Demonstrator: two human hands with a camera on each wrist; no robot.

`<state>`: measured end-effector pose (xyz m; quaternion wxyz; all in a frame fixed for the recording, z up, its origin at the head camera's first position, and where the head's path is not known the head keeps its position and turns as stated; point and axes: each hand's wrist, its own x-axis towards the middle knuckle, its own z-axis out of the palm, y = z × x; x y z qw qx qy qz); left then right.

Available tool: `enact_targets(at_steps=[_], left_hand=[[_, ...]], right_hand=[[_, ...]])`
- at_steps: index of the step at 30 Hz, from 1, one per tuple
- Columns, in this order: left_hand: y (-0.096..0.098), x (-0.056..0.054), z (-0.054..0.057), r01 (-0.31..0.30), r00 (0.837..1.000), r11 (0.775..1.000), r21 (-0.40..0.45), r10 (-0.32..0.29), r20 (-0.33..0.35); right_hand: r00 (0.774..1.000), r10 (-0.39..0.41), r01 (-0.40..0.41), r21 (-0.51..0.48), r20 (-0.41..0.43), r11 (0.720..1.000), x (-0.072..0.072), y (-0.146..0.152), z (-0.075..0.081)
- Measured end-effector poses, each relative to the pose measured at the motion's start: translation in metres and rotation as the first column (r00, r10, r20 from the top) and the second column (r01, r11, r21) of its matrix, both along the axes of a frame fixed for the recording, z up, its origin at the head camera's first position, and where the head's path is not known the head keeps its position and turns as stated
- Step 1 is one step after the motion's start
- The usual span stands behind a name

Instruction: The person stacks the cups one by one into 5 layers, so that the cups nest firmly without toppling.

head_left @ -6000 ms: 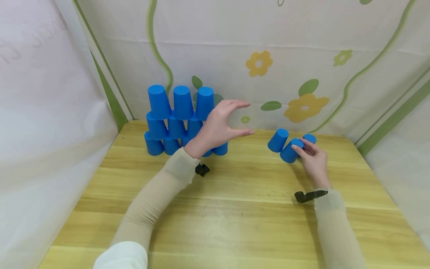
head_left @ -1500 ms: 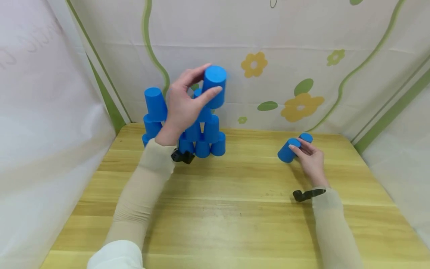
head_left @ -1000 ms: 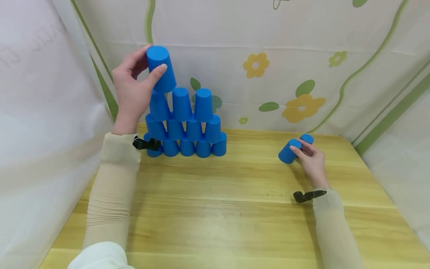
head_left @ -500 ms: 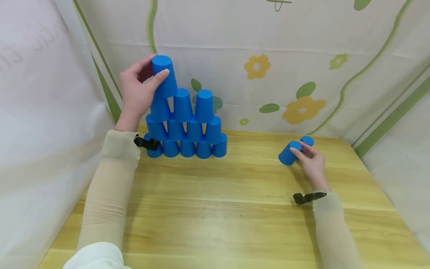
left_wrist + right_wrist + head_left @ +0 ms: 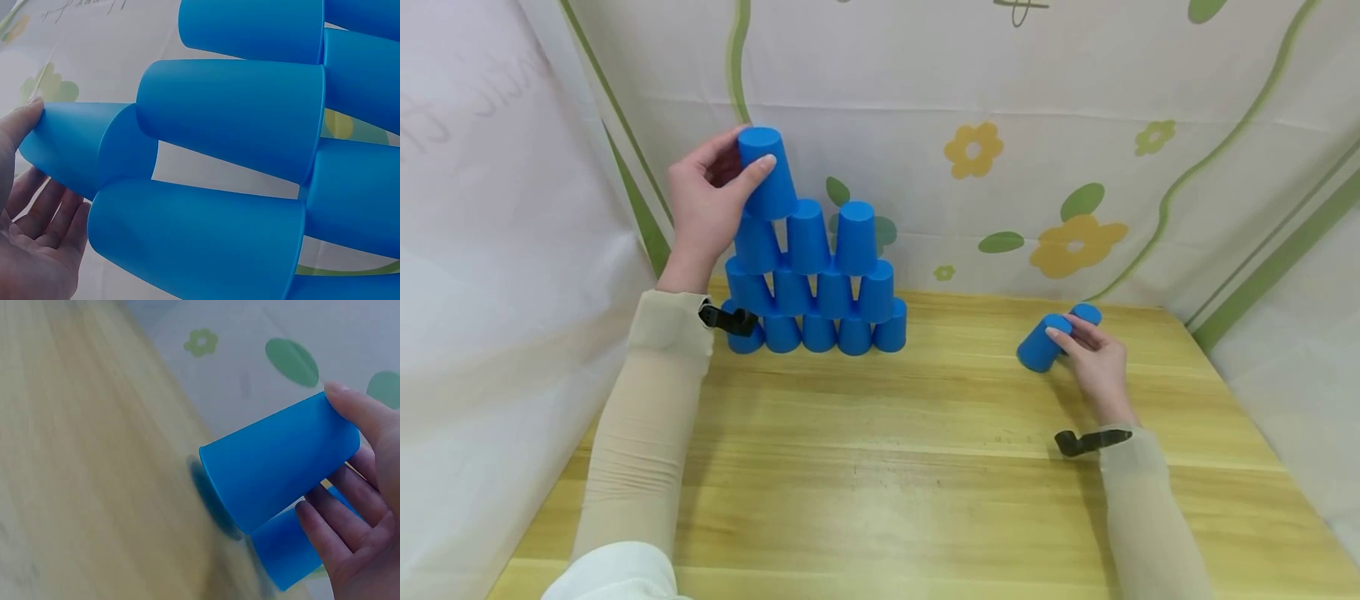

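Note:
My left hand (image 5: 707, 192) pinches an upside-down blue cup (image 5: 767, 175) between thumb and fingers, at the top left of a stack of blue cups (image 5: 808, 237). In the left wrist view, the rim of the held cup (image 5: 75, 144) is right at the bases of two cups in the row below. My right hand (image 5: 1093, 362) grips another upside-down blue cup (image 5: 1043, 343) at the table's right; in the right wrist view this cup (image 5: 281, 462) tilts, its lower rim close over the table. One more blue cup (image 5: 1087, 314) stands behind it, partly hidden by the fingers.
The stack's lower rows stand on the wooden table (image 5: 887, 467) near its back edge, several cups wide at the bottom. A white cloth (image 5: 880, 75) with flowers and vines hangs right behind. Another pale cloth (image 5: 512, 292) borders the left side.
Six seconds ago my left hand was empty and three cups were at the right. It has since carried one left over the stack and lowered it; my right hand barely moved.

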<state>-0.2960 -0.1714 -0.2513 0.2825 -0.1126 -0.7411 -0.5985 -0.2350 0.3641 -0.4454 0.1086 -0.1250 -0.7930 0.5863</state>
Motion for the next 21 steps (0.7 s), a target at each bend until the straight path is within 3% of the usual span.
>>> enact_targets(at_steps=[8, 21], left_hand=[[0.000, 0.000, 0.000, -0.010, 1.000, 1.000, 0.011, 0.010, 0.021], [0.002, -0.001, -0.002, -0.006, 1.000, 1.000, 0.019, 0.006, 0.019]], right_hand=[[0.990, 0.061, -0.051, 0.085, -0.125, 0.995, 0.002, -0.033, 0.040], [0.907, 0.225, -0.251, -0.027, -0.356, 0.968, -0.005, -0.098, 0.114]])
